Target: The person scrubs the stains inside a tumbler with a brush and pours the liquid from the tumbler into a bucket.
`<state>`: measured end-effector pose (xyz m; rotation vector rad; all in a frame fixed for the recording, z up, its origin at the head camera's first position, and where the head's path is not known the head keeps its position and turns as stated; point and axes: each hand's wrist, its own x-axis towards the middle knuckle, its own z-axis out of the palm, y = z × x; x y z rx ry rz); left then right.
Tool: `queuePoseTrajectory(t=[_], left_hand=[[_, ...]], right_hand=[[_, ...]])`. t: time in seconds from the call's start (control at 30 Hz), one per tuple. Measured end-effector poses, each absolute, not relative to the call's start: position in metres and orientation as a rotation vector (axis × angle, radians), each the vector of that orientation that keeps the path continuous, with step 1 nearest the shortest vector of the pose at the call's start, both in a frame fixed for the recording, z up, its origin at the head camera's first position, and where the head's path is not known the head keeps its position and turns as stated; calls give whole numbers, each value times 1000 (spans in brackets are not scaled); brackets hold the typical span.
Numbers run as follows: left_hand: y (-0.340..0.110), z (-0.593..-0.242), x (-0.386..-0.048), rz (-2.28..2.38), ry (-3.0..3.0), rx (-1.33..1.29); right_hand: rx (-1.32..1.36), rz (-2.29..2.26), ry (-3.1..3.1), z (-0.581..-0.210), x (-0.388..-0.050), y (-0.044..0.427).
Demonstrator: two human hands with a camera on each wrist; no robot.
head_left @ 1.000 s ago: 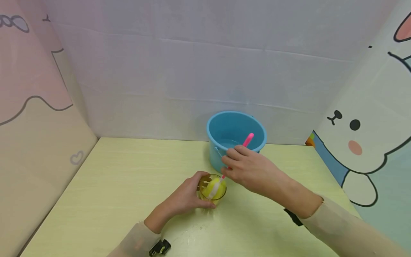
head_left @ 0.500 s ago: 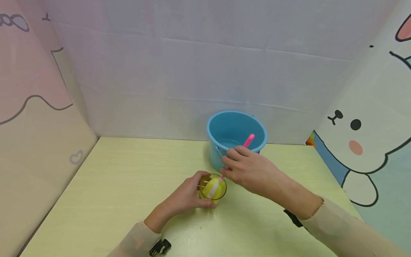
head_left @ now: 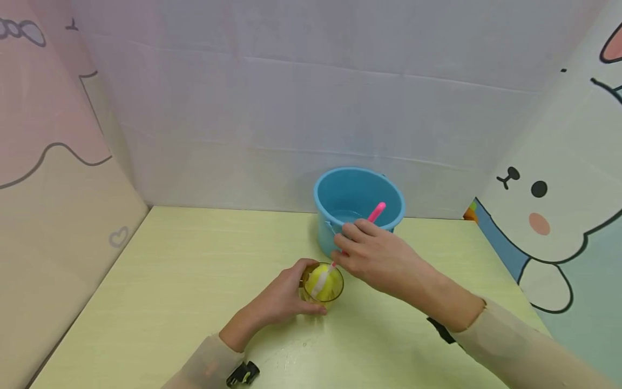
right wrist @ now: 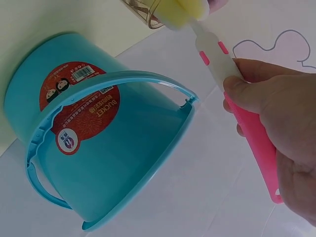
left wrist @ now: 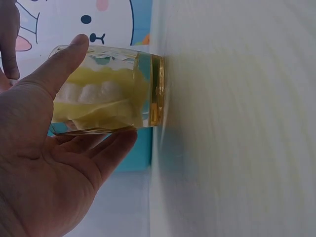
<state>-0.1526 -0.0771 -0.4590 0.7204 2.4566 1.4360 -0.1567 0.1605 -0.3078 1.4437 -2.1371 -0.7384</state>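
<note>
An amber-tinted glass (left wrist: pixel 157 91) stands upright on the table. My left hand (head_left: pixel 279 298) grips it from the side, thumb on the near wall and fingers round the far wall. Inside sits the yellow and white sponge head (head_left: pixel 326 282) of a cup brush, which fills most of the glass in the left wrist view. My right hand (head_left: pixel 376 255) holds the brush's pink and white handle (right wrist: pixel 254 133), slanting down into the glass. In the right wrist view, the thumb lies along the handle (right wrist: pixel 237 89); some fingers are hidden behind it.
Just behind the right hand stands a blue bucket (head_left: pixel 353 189), its handle (right wrist: pixel 118 76) hanging down one side. A few water drops (head_left: pixel 293 351) lie on the pale table (head_left: pixel 204 259) near the left wrist. Printed cloth walls (head_left: pixel 311 108) enclose the table's back and sides.
The right hand has shifted slightly left, and the sponge head has moved and turned a little inside the glass. The left hand keeps its grip in about the same place.
</note>
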Motion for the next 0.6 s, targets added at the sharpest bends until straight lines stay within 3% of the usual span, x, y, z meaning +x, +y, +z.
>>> queuePoseTrajectory(t=[0.6], left_hand=[[-77,-458,-152,1421,2472,717]], right_hand=[[1388,-760,-2142,-305,-157,160]])
